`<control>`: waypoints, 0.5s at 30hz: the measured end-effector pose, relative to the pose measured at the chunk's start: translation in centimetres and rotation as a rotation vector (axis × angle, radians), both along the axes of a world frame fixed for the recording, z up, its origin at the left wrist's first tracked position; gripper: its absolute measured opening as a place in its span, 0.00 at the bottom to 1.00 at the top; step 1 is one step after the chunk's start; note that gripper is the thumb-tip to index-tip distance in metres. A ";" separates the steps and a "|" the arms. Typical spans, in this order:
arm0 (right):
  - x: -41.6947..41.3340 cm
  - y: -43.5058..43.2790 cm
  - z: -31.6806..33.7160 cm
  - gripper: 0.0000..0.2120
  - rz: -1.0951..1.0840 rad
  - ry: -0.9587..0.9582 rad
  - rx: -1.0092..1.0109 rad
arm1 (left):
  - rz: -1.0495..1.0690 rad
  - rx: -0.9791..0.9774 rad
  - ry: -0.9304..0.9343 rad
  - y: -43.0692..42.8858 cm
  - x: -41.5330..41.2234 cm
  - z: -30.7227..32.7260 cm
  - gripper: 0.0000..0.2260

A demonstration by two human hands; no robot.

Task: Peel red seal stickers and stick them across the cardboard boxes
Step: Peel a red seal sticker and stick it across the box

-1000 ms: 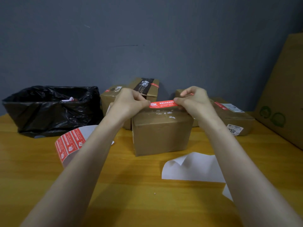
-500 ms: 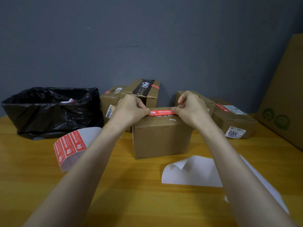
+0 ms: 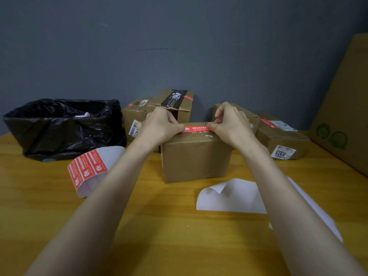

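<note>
A brown cardboard box [image 3: 196, 159] stands in the middle of the wooden table. A red seal sticker [image 3: 196, 129] with white print lies across its top. My left hand [image 3: 161, 125] pinches the sticker's left end and my right hand [image 3: 229, 123] pinches its right end, both resting on the box top. A curled sheet of red seal stickers [image 3: 88, 169] lies on the table to the left of the box.
A black bin bag [image 3: 59, 126] sits at the back left. Several more cardboard boxes [image 3: 175, 102] stand behind, one labelled box [image 3: 282, 142] at right. A large flat carton [image 3: 346, 108] leans at far right. White backing paper [image 3: 235, 198] lies in front of the box.
Both hands have lowered the stretched sticker from just above the box down onto its top. The view has shifted a little.
</note>
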State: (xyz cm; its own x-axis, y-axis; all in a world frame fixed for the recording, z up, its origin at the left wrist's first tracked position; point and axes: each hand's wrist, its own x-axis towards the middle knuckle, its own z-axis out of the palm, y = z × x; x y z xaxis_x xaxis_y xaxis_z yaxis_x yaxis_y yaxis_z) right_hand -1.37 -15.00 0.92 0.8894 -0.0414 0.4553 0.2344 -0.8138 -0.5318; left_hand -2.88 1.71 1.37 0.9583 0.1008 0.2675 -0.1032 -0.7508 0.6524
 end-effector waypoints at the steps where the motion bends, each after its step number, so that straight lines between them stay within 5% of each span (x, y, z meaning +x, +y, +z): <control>1: 0.0 0.0 0.0 0.09 -0.004 0.002 -0.001 | 0.003 -0.002 -0.001 -0.1 0.0 0.0 0.08; 15: 0.6 0.1 -0.4 0.10 -0.029 0.009 -0.018 | 0.034 0.021 -0.012 -0.2 0.4 -0.2 0.08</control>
